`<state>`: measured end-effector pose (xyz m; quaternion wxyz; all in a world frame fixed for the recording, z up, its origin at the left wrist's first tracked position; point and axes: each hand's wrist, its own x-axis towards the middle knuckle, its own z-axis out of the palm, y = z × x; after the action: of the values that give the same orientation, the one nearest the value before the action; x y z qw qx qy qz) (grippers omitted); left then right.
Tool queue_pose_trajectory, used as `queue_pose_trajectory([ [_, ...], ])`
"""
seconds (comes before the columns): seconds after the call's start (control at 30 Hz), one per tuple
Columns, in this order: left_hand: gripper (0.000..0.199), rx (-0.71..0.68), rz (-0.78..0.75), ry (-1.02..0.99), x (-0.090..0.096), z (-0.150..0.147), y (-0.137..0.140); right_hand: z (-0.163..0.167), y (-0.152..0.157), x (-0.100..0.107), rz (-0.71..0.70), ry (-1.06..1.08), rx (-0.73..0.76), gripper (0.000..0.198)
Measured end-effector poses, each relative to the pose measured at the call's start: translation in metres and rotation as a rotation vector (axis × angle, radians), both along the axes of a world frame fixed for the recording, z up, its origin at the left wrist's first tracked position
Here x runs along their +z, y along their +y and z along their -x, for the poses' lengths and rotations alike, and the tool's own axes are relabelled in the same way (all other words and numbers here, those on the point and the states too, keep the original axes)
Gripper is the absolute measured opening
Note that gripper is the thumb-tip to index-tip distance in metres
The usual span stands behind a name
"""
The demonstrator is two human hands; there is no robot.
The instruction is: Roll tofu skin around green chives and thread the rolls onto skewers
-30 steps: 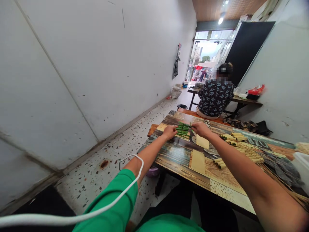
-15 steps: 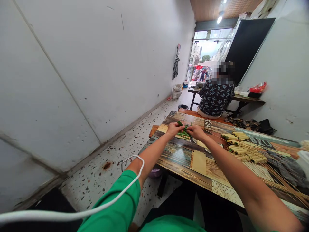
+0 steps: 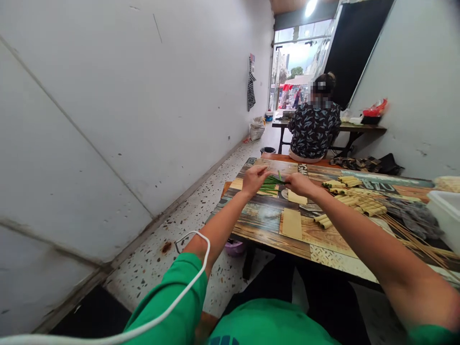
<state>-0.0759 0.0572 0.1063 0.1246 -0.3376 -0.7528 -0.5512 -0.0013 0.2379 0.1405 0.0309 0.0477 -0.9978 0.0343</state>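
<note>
Long green chives (image 3: 270,184) lie in a loose bunch over a pale yellow tofu sheet near the table's far left. My right hand (image 3: 299,183) pinches their right-hand ends. At the left of the bunch, my left hand (image 3: 254,179) has its thumb and fingers apart, with nothing visible between them. Another flat tofu sheet (image 3: 292,224) lies nearer the front edge, and one more (image 3: 297,197) is just below my right hand. Several tofu rolls (image 3: 372,205) with green filling sit on skewers to the right; a few separate rolls (image 3: 323,221) lie beside my right forearm.
Thin bamboo skewers (image 3: 419,239) spread across the patterned wooden table (image 3: 264,218). A grey cloth (image 3: 413,218) and a white plastic tub (image 3: 445,213) stand at the right. A white cable crosses my left arm. Ahead, a seated person (image 3: 314,129) faces another table.
My left hand has moved off the greens and opened slightly, while my right hand still pinches them. The chives now spread out more between my hands. The view has shifted slightly.
</note>
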Motion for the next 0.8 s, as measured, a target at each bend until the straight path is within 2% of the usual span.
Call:
queue_pose_trajectory([
  [0.1,0.015,-0.08,0.399,0.409,0.014,-0.014,0.001,-0.012,-0.002,0.011,-0.089,0.012,-0.025,0.026],
  [0.13,0.013,-0.095,0.528,0.483,0.017,-0.02,0.003,-0.016,-0.005,0.016,-0.131,0.015,-0.03,0.027],
  [0.2,0.015,-0.032,0.701,0.555,0.019,-0.035,0.009,-0.025,-0.012,0.023,-0.192,0.015,-0.047,0.028],
  [0.33,0.022,0.124,0.794,0.601,0.011,-0.069,0.018,-0.043,-0.017,0.023,-0.186,-0.004,-0.046,0.029],
  [0.43,0.024,0.128,0.831,0.632,-0.002,-0.094,0.021,-0.06,-0.013,0.007,-0.174,-0.04,-0.048,0.026],
  [0.53,0.023,0.072,0.87,0.607,-0.015,-0.111,0.021,-0.08,-0.008,-0.014,-0.121,-0.066,-0.06,0.022],
  [0.63,0.023,-0.008,0.876,0.551,-0.028,-0.119,0.016,-0.099,-0.001,-0.036,0.096,-0.074,-0.072,0.02],
  [0.7,0.022,-0.055,0.816,0.501,-0.038,-0.121,0.013,-0.109,0.002,-0.048,0.381,-0.099,-0.107,0.022],
  [0.8,0.025,-0.129,0.582,0.401,-0.053,-0.126,0.012,-0.118,0.002,-0.059,0.9,-0.141,-0.147,0.023],
])
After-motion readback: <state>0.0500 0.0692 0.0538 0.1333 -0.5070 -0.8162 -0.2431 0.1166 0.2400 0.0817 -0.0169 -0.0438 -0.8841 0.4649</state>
